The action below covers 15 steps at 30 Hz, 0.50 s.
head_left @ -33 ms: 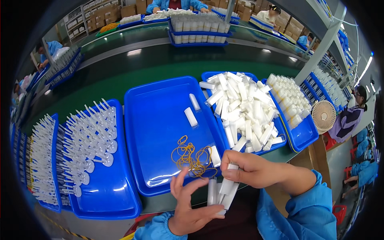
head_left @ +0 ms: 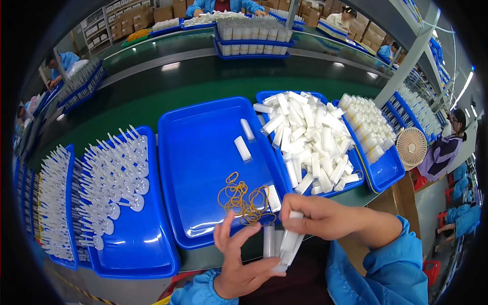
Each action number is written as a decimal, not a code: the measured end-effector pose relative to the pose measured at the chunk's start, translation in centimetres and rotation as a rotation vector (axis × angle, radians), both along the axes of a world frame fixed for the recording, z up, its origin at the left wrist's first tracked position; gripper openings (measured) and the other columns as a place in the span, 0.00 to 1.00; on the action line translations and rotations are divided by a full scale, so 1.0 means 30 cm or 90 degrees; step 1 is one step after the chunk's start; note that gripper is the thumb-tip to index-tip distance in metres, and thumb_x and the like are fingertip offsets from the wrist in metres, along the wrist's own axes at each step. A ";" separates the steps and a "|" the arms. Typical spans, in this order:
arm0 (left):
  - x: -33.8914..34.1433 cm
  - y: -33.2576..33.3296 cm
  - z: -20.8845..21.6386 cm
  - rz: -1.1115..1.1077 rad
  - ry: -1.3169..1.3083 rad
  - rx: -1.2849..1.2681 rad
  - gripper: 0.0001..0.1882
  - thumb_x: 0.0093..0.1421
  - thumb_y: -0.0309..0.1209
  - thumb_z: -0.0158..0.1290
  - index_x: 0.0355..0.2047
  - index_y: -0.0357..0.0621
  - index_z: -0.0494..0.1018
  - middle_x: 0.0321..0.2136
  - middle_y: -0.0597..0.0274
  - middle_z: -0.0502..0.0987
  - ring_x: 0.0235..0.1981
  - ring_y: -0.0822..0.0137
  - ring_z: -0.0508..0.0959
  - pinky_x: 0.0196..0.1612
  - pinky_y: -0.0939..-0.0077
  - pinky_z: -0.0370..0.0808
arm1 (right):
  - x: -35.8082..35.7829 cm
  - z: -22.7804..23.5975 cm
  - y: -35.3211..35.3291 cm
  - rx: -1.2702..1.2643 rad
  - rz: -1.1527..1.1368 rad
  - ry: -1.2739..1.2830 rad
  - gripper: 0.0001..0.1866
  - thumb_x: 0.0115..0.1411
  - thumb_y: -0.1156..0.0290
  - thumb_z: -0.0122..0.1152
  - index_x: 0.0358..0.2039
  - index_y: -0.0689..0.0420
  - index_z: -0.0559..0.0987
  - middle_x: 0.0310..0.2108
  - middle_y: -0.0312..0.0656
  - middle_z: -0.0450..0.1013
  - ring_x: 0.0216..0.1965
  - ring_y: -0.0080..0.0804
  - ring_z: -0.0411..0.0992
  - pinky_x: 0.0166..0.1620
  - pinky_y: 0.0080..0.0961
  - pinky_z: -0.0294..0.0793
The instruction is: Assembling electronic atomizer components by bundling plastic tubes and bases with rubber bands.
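Observation:
Just in front of my body, a small bundle of white tubes (head_left: pixel 269 242) with clear ends is held between my hands. My left hand (head_left: pixel 245 262) steadies it from the left, its thumb along the lower ends and its other fingers curved up behind. From the right, my right hand (head_left: pixel 317 216) is closed round a white tube (head_left: pixel 290 241) and presses it against the others. Past my left fingertips, tan rubber bands (head_left: pixel 239 195) lie tangled in a blue tray (head_left: pixel 198 147). Three loose white tubes (head_left: pixel 242 148) rest in that tray too.
Right of the tray, a blue tray (head_left: pixel 359 179) is heaped with white tubes; bundled tubes (head_left: pixel 363 119) fill another beyond it. Blue trays of clear stemmed parts (head_left: pixel 114 178) stand left. Behind runs a green conveyor belt (head_left: pixel 152 96). A small fan (head_left: pixel 410 146) stands right; co-workers sit around.
My right hand has dropped slightly, and its white tube has swung closer in line with the bundle. My left hand has shifted only a little. The trays are unchanged.

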<state>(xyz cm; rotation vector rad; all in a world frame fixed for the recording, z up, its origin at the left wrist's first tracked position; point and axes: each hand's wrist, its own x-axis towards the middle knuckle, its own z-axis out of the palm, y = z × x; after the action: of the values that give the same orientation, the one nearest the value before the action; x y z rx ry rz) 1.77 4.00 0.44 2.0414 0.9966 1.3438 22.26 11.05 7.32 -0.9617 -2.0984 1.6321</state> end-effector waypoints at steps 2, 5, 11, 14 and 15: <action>-0.004 0.001 -0.004 0.045 0.022 0.016 0.12 0.38 0.47 0.64 0.17 0.59 0.77 0.51 0.54 0.60 0.57 0.41 0.52 0.56 0.43 0.39 | -0.006 -0.004 -0.007 0.014 0.020 0.002 0.10 0.63 0.64 0.45 0.36 0.57 0.64 0.21 0.38 0.67 0.24 0.24 0.65 0.27 0.24 0.63; 0.008 0.018 -0.027 0.090 -0.079 0.072 0.28 0.34 0.49 0.67 0.35 0.57 0.72 0.51 0.51 0.60 0.57 0.39 0.53 0.54 0.42 0.46 | -0.028 -0.022 -0.035 0.042 0.028 0.018 0.10 0.63 0.64 0.46 0.35 0.57 0.65 0.20 0.41 0.68 0.22 0.29 0.67 0.25 0.25 0.63; 0.025 -0.016 0.044 -0.107 -0.417 -0.348 0.38 0.36 0.40 0.69 0.45 0.44 0.60 0.48 0.49 0.62 0.46 0.52 0.68 0.49 0.53 0.65 | -0.041 0.024 -0.036 0.186 0.108 -0.014 0.07 0.59 0.65 0.51 0.33 0.54 0.68 0.30 0.41 0.67 0.35 0.35 0.66 0.39 0.30 0.58; 0.033 -0.046 0.047 -0.376 -0.726 -0.603 0.35 0.38 0.35 0.68 0.44 0.41 0.61 0.46 0.53 0.63 0.46 0.60 0.69 0.49 0.62 0.67 | -0.080 0.046 -0.070 0.354 0.187 0.072 0.08 0.55 0.65 0.54 0.33 0.52 0.70 0.35 0.43 0.66 0.39 0.37 0.65 0.41 0.33 0.55; 0.037 -0.052 0.035 -0.414 -0.755 -0.648 0.35 0.39 0.34 0.68 0.44 0.41 0.62 0.45 0.53 0.64 0.46 0.60 0.69 0.49 0.62 0.67 | -0.090 0.035 -0.089 0.385 0.178 0.068 0.11 0.54 0.62 0.57 0.35 0.52 0.69 0.37 0.41 0.66 0.41 0.37 0.65 0.41 0.32 0.54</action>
<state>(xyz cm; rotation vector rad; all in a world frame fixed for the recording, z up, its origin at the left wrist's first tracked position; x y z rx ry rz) 2.87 2.44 1.48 0.4890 0.2507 1.0246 19.57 8.39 8.37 -0.3898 -2.5021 1.0013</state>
